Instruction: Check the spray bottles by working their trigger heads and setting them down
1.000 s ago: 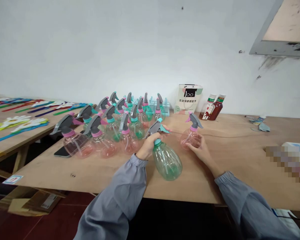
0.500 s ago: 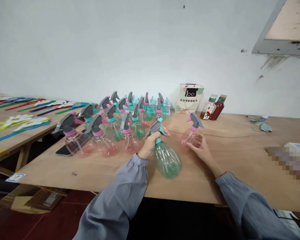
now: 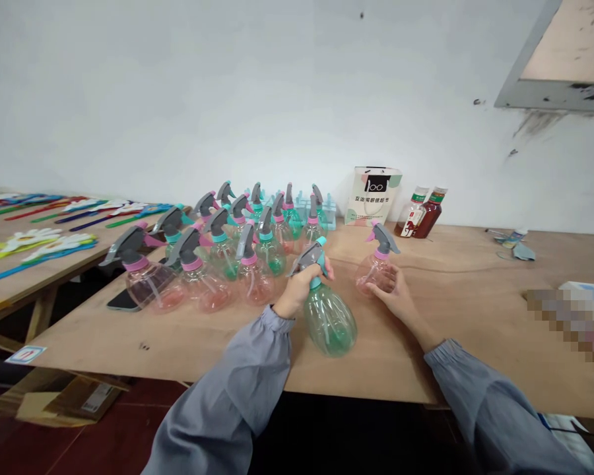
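My left hand (image 3: 299,287) is closed around the neck and trigger of a green spray bottle (image 3: 330,323), whose clear ribbed body tilts toward the table's front edge. To the right, a pink spray bottle (image 3: 371,270) stands with its grey and pink head up. My right hand (image 3: 393,290) curls its fingers around the right side of that bottle's body. Left of my hands, several more pink and green spray bottles (image 3: 205,287) stand in a cluster, all with grey trigger heads.
A dark phone (image 3: 121,301) lies by the cluster's left end. Behind stand a light blue rack (image 3: 329,214), a paper bag (image 3: 371,204) and two drink bottles (image 3: 428,214). A mask-like cloth (image 3: 523,252) lies at right. Colourful hand-shaped clappers (image 3: 54,247) cover the left table.
The view has shifted slightly. Both hands keep their hold on the two spray bottles, with the green one tilted almost as before.
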The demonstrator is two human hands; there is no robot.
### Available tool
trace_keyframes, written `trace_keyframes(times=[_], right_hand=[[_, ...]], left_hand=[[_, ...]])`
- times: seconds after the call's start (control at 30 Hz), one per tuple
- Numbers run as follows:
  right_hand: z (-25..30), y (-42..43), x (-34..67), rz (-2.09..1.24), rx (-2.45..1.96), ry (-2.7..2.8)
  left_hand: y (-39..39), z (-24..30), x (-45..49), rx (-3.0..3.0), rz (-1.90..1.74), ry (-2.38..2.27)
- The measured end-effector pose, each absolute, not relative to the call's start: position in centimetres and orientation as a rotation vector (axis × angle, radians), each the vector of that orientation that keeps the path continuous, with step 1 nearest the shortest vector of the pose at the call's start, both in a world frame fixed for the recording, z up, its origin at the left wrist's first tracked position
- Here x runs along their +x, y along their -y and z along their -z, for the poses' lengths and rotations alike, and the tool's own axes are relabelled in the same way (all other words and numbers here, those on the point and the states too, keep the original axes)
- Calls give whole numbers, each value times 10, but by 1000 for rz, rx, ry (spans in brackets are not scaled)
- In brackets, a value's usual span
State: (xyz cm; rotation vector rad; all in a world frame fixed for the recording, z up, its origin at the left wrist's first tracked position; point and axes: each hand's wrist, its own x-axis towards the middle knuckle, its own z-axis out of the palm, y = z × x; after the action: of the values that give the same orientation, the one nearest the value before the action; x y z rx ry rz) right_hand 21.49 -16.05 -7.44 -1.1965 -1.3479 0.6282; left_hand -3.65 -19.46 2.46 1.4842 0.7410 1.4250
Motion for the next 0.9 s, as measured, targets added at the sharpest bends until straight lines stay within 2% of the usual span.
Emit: trace_keyframes(times=[0.3,0.63,0.9], right_hand=[[73,161,212,-675,-1173,1338],[74,162,213,-649,-1173,1359],[71,159,219,-679,-1212,1409]], left_hand=[[183,-22,-48,1739,-1717,-995],[158,1,-52,1780,-1780,-1398],[131,14,-45,1541,-1836,-1553]])
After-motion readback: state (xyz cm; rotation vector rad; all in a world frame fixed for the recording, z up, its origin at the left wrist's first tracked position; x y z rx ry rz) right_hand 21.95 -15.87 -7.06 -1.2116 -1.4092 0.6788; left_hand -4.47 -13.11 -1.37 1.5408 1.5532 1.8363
